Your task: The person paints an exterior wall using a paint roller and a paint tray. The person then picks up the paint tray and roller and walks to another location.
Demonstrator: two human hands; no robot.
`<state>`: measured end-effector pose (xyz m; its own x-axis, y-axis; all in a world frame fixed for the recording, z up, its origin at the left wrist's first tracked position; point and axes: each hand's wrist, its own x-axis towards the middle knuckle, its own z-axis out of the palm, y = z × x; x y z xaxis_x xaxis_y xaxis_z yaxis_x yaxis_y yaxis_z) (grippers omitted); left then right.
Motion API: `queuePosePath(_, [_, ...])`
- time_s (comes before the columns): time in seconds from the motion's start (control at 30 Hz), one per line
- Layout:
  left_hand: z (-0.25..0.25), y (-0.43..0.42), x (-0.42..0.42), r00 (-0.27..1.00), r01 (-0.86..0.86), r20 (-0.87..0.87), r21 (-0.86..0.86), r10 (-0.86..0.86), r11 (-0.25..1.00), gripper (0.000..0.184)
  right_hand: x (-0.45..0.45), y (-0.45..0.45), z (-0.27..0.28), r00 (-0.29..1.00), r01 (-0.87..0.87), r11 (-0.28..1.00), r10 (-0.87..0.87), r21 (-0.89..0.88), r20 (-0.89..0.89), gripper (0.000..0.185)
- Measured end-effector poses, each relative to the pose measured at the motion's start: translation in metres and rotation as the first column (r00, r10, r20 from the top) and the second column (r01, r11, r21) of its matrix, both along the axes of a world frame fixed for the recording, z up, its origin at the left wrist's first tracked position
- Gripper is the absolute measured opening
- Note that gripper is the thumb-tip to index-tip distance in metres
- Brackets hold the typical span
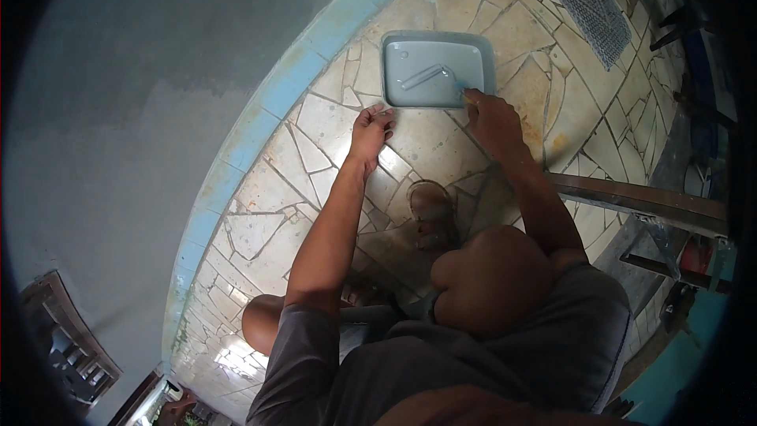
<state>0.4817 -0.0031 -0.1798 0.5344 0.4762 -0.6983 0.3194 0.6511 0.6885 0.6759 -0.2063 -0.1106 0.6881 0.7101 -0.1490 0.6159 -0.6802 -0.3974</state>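
A grey rectangular tray (404, 87) lies on the stone floor, with smooth pale grey liquid in it. A thin bent rod (423, 77) shows in the liquid near the middle. At the tray's lower right corner my right hand (495, 122) has its fingers closed on a small light-blue and yellowish thing (464, 93), too small to name, which reaches over the rim. Close to the lower left corner is my left hand (373, 128), its fingers bent and apart, holding nothing.
A grey woven mat (583, 8) lies at the upper right. Wooden furniture bars (639, 193) stand at the right. A blue tiled edge (280, 95) curves along the left beside a grey surface (158, 126). A sandalled foot (431, 205) is below the tray.
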Motion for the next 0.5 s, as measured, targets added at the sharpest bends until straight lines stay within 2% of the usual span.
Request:
queuePosePath(0.07, [0.001,0.003,-0.006,0.999,0.032,-0.02,0.032,-0.031,0.999,0.054,-0.001,-0.003,0.001,1.0,-0.017,0.999,0.017,-0.045,-0.008,0.034])
queuePosePath(0.2, [0.002,0.006,-0.009,0.998,0.047,-0.038,0.045,-0.046,0.998,0.054,0.001,0.011,-0.015,1.0,0.011,0.999,-0.01,-0.03,0.019,0.034])
queuePosePath(0.3, [0.006,0.005,-0.006,0.997,0.073,-0.032,0.046,-0.072,0.996,0.054,0.002,0.016,-0.006,0.999,-0.004,1.0,0.003,0.015,0.032,0.034])
queuePosePath(0.5, [0.009,0.004,-0.008,0.997,0.077,-0.024,0.051,-0.076,0.996,0.053,-0.001,0.01,0.022,0.999,-0.027,0.992,0.022,-0.125,-0.04,0.034])
